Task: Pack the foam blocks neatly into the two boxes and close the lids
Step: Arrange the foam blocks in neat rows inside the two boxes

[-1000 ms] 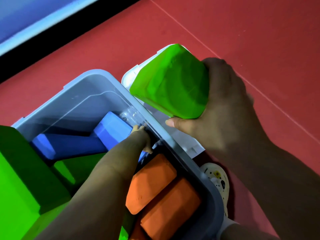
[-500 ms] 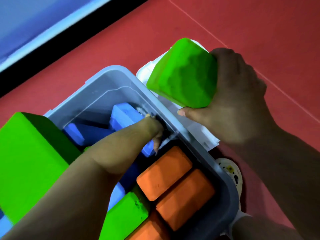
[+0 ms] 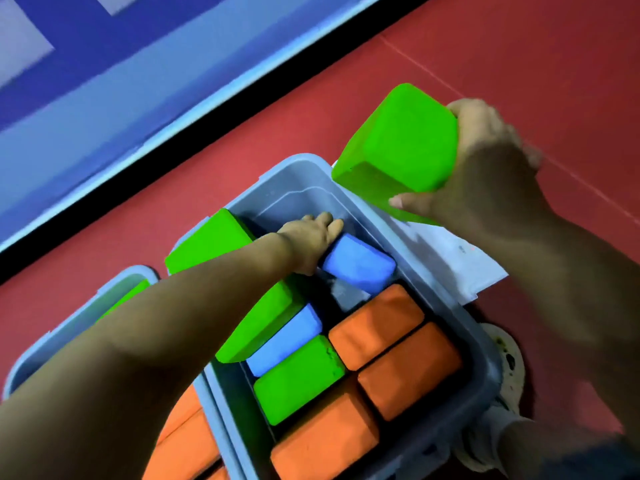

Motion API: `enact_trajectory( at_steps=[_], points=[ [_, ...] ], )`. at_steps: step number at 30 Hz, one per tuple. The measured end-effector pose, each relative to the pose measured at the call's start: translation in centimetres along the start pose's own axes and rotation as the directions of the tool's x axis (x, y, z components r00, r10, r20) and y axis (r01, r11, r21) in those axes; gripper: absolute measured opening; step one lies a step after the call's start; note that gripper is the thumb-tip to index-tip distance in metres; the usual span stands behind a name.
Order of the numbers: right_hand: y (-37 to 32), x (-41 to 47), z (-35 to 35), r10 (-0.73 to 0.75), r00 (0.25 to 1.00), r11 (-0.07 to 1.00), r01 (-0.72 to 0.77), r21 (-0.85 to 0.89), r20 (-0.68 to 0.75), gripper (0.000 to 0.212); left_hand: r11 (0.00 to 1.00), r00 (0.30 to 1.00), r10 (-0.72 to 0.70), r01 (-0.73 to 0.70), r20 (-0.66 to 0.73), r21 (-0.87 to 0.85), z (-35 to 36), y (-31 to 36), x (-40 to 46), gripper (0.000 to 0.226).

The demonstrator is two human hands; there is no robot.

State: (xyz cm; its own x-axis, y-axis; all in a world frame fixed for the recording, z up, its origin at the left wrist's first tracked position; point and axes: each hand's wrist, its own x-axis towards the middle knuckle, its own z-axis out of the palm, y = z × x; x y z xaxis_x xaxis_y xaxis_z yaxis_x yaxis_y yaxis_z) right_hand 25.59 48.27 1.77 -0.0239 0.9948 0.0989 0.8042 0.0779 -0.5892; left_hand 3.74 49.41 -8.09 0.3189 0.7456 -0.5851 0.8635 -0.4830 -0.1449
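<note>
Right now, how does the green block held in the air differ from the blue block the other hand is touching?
The held green block is bigger and sits outside the box, gripped by the right hand. The blue block is smaller, lies tilted inside the box, with the left hand against it. Both look like rounded foam bricks.

The red floor point(image 3: 519, 64) carries two grey boxes point(image 3: 485, 348) point(image 3: 31, 358) (side by side) and a white lid point(image 3: 460, 258)

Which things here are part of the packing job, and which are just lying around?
Job: right box, left box, white lid, green block in right hand, blue block under left hand, orange blocks.
Lying about: shoe, red floor.
</note>
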Motion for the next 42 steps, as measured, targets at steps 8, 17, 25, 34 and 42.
enact_trajectory(
  at_steps=[8, 17, 25, 34, 42],
  points=[
    [-1.0, -0.9, -2.6, 0.041, 0.998, 0.985, -0.032, 0.168, -0.047, 0.096, 0.675, 0.936, -0.341, 0.176, -0.091, -0.717, -3.5, -3.4, -9.8, 0.092],
    [-1.1, -1.6, -3.6, 0.06, 0.995, 0.958, -0.034, 0.285, -0.084, 0.095, 0.464, 0.866, -0.499, 0.267, 0.0, -0.845, -1.3, 0.1, -13.2, 0.079],
    [-1.1, -1.8, -3.1, 0.029, 1.0, 0.962, -0.026, 0.27, -0.009, 0.097, 0.559, 0.906, -0.405, 0.355, 0.126, -0.749, 0.8, 3.2, -11.3, 0.084],
    [-0.6, -1.1, -2.1, -0.074, 0.991, 0.957, 0.039, 0.288, 0.113, 0.1, 0.817, 0.878, -0.456, 0.477, 0.144, -0.323, 4.8, 7.5, -6.2, 0.105],
    [-1.1, -0.7, -0.8, -0.118, 0.969, 0.961, 0.057, 0.27, 0.216, 0.102, 0.922, 0.929, -0.318, 0.349, 0.188, -0.169, 7.6, 9.7, -6.7, 0.072]
  ],
)
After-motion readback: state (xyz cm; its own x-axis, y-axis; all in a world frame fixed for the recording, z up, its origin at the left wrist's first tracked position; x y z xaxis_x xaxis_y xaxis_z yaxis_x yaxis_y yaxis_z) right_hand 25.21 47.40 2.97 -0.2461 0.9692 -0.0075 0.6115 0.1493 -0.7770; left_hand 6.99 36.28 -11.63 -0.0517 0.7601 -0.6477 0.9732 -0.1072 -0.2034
